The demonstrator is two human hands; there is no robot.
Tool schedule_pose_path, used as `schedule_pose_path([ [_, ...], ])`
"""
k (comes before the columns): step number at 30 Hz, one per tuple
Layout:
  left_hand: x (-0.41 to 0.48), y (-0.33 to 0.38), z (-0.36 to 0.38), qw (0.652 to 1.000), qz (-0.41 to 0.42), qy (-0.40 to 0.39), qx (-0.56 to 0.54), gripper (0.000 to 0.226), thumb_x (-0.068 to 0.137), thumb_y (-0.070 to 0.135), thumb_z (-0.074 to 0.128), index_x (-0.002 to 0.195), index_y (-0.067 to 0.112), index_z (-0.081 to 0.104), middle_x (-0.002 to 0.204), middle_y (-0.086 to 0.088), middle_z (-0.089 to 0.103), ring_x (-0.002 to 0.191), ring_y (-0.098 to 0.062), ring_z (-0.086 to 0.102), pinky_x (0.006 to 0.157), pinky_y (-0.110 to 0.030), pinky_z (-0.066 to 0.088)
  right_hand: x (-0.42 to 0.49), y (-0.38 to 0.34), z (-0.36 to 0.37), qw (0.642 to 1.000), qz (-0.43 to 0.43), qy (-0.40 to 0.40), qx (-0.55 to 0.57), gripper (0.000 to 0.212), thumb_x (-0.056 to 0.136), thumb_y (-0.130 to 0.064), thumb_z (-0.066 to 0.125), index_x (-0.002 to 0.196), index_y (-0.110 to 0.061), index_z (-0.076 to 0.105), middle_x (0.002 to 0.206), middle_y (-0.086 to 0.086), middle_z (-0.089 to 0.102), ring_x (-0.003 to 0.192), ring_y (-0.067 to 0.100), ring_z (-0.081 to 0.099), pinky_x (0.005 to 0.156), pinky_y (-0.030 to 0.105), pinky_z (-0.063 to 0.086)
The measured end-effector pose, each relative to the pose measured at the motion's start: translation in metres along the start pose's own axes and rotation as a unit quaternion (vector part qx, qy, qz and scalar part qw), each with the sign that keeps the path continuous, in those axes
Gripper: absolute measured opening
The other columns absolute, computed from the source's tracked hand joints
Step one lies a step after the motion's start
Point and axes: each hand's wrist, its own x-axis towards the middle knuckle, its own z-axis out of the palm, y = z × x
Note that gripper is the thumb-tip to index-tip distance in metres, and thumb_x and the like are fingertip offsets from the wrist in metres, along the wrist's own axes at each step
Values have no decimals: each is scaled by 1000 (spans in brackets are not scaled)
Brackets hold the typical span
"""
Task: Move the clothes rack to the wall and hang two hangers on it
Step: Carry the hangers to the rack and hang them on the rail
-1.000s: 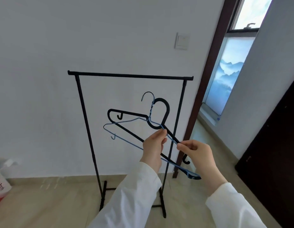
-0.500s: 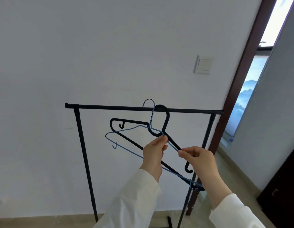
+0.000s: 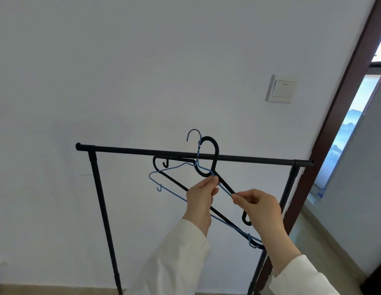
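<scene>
Left hand (image 3: 201,198): pinched the neck of the black plastic hanger (image 3: 207,167) between thumb and fingertips, just below its hook.
Right hand (image 3: 257,206): pinched the sloping right arms of both hangers, black and blue together.
Black plastic hanger: tilted, right end low; its thick hook loop rose above the rack's top bar, whether it rested on the bar could not be told.
Blue wire hanger (image 3: 174,193): lay against the black one, its thin hook higher and just left of the black hook, clear of the bar.
Clothes rack (image 3: 142,150): black, stood close against the white wall (image 3: 121,71); hangers near the right half of its top bar.
Light switch (image 3: 281,88): on the wall, above the rack's right end.
Sleeves: white, on both forearms.
</scene>
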Motion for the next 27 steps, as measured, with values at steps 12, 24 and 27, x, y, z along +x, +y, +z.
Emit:
schedule_pose_path([
  [12,18,-19,4,999,-3,17,34,7,80,28,66,74,27,68,79,13,68,76,-2,56,69,-16,41,21,21,2,999,17,15,-32,13,77,-28,67,66,-25,61,66,-10,62,63,6,52,50,21,34],
  [24,24,-36,-8,998,-22,17,52,9,83,26,62,75,26,67,80,14,66,74,-1,54,71,-20,38,18,37,4,998,27,3,-55,5,80,-26,64,79,-21,65,76,-5,67,67,6,54,52,22,39],
  [27,22,-38,-9,999,-24,18,43,9,83,26,62,88,22,68,80,14,66,75,-1,54,81,-24,35,16,38,5,997,24,-2,-69,5,81,-24,62,84,-22,66,79,-7,65,71,4,54,56,21,40],
])
